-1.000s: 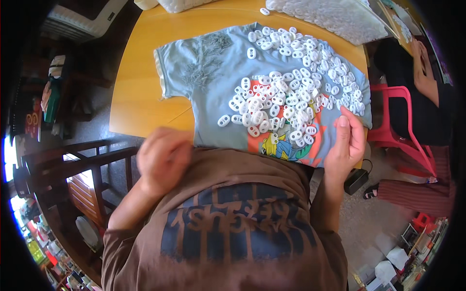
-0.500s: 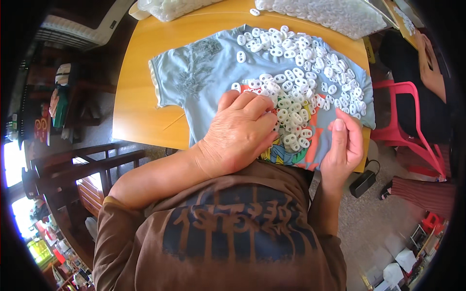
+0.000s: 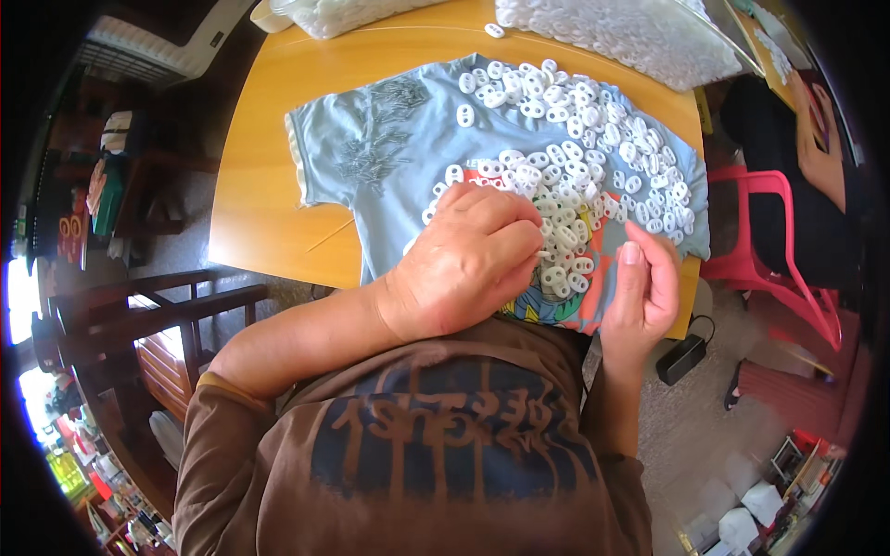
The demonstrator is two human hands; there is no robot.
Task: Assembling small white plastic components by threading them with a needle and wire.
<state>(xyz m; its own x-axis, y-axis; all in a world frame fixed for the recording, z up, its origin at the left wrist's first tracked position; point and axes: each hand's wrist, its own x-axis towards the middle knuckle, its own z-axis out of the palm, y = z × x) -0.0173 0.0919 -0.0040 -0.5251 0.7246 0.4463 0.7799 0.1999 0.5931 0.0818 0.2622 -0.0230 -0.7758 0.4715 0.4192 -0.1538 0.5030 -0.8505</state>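
Observation:
A light blue T-shirt [image 3: 389, 176] with a colourful print lies spread on the table. Many small white oval plastic pieces with two holes [image 3: 561, 232] are heaped and scattered across it. Over the near left side of the heap, my left hand [image 3: 468, 259] is closed, its fingers curled down and their tips hidden. Some white pieces show along that hand's left edge. My right hand [image 3: 642, 292] is just right of the heap, fingers curled in and thumb close to the index finger. Anything in its grasp is too small or hidden to make out.
The wooden table [image 3: 269, 204] carries a clear container of white pieces [image 3: 616, 37] at the back and another tub [image 3: 348, 14] beside it. A pink chair [image 3: 788, 213] stands on the right near another person's hand [image 3: 820, 157]. A dark wooden chair [image 3: 158, 315] stands left.
My left hand has shifted slightly right with its fingers curled tighter, and white pieces now show at its left. My right hand has moved slightly left and down. The whole view has shifted a little.

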